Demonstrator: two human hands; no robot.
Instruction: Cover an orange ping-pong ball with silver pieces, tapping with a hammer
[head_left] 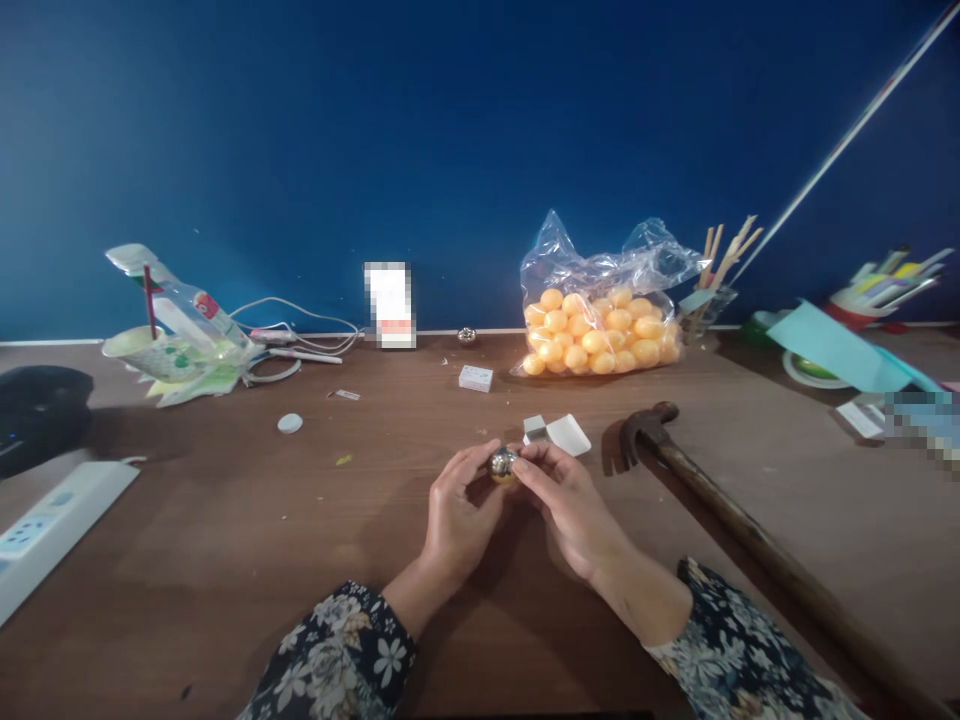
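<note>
Between my two hands, just above the table, is a small shiny silver ball [503,462] with a yellowish underside. My left hand [463,505] has its fingers closed around the ball's left side. The thumb and fingers of my right hand [566,500] pinch it from the right. Beyond my right fingers lie a small white box [535,430] and a white paper piece [570,435]. A claw hammer [720,500] with a dark wooden handle rests to the right of my right hand.
A clear bag of orange-yellow balls [600,335] stands at the back. Near it are a small white box [475,378] and a shiny round object [466,336]. A white cap [290,424] and power strip [56,525] are left; a pen cup [862,310] is right.
</note>
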